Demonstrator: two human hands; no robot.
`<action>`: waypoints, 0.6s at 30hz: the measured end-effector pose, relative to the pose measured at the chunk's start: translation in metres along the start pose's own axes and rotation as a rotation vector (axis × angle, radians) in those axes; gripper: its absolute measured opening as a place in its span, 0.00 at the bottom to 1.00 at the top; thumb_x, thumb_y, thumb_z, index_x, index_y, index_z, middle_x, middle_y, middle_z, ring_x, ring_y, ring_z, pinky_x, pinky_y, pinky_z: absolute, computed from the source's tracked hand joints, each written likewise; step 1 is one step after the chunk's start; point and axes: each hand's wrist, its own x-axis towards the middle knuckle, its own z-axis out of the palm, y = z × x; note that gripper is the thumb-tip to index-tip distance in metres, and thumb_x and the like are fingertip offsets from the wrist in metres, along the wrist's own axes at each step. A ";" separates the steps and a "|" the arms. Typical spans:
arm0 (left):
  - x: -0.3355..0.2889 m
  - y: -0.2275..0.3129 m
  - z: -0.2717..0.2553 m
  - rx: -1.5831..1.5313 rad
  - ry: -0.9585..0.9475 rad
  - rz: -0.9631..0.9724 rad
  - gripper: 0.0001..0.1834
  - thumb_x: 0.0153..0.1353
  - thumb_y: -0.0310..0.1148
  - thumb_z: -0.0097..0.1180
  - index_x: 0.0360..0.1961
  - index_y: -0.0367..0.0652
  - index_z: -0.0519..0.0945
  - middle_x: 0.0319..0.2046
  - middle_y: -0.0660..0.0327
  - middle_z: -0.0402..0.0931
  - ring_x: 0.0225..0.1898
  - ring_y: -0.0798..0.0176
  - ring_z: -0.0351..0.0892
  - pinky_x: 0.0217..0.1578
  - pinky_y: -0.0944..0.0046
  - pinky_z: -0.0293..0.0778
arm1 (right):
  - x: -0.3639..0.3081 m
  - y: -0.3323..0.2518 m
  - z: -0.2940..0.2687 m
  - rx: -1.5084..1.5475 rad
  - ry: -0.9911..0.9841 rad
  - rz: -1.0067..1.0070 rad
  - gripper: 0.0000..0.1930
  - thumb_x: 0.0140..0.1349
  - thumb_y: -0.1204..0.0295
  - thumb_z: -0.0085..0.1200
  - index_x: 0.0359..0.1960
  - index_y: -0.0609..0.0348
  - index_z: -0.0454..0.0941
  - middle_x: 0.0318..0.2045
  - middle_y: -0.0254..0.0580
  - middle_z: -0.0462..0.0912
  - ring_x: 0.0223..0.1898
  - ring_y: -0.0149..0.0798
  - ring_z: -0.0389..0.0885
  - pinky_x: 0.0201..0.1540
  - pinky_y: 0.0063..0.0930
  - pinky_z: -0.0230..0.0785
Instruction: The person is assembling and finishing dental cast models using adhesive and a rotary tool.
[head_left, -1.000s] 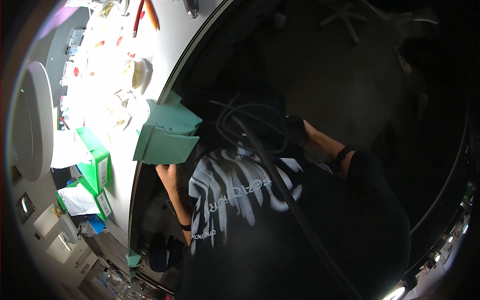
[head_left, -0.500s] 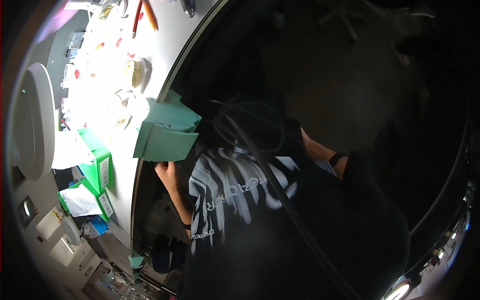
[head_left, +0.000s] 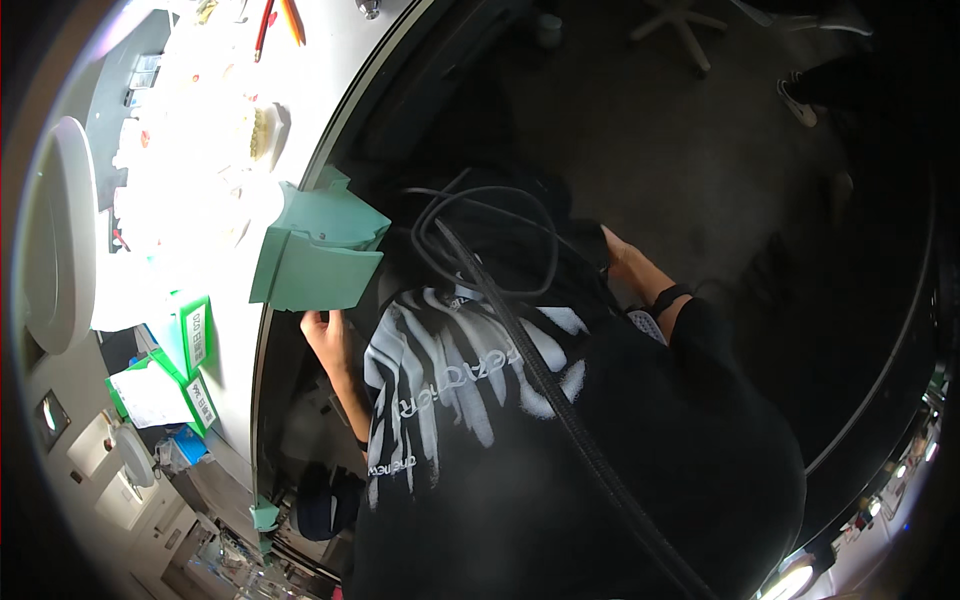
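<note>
My left hand is at the bench edge, just below a pale green bench block. Its fingers are curled, with the tips against or behind the block's lower edge; what they hold, if anything, is hidden. My right hand rests low beside a dark shape near my lap. Its fingers are mostly hidden there. A black cord runs down over my black shirt and loops in front of it. On the bench near the block stands a yellowish dental model.
The brightly lit white bench curves along the left. On it lie a red pencil, an orange pencil and green bins with papers. A round white lamp head hangs beyond. A chair base and a person's shoe are on the floor.
The whole view has shifted slightly, so the bench and block sit further left and higher. Both hands keep about the same places and poses. The floor looks brighter, and a shoe shows clearly.
</note>
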 end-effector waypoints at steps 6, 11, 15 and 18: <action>0.008 -0.014 0.008 0.030 -0.021 0.040 0.11 0.68 0.27 0.56 0.41 0.26 0.82 0.36 0.54 0.85 0.36 0.68 0.81 0.41 0.67 0.75 | 0.031 -0.039 -0.008 0.002 -0.112 0.399 0.25 0.61 0.55 0.56 0.52 0.62 0.80 0.54 0.42 0.82 0.55 0.39 0.77 0.63 0.41 0.65; 0.006 -0.006 0.012 0.041 0.004 0.160 0.09 0.67 0.25 0.57 0.40 0.26 0.81 0.35 0.55 0.84 0.36 0.67 0.81 0.41 0.66 0.76 | 0.064 -0.050 -0.007 -0.090 -0.173 0.287 0.28 0.65 0.56 0.54 0.60 0.64 0.75 0.62 0.46 0.77 0.57 0.40 0.77 0.64 0.37 0.67; 0.001 0.013 0.018 0.027 -0.003 0.124 0.09 0.66 0.26 0.57 0.36 0.27 0.80 0.29 0.63 0.79 0.33 0.72 0.73 0.34 0.69 0.69 | 0.080 -0.022 -0.032 -0.363 -0.386 0.131 0.20 0.63 0.62 0.54 0.50 0.63 0.83 0.51 0.33 0.83 0.51 0.33 0.77 0.58 0.36 0.68; 0.003 0.003 0.014 0.099 -0.021 -0.023 0.09 0.66 0.26 0.57 0.35 0.26 0.79 0.27 0.63 0.79 0.31 0.73 0.72 0.31 0.68 0.69 | 0.076 -0.049 -0.013 -0.968 -0.406 0.321 0.18 0.59 0.66 0.61 0.46 0.67 0.84 0.39 0.28 0.82 0.38 0.33 0.73 0.41 0.37 0.70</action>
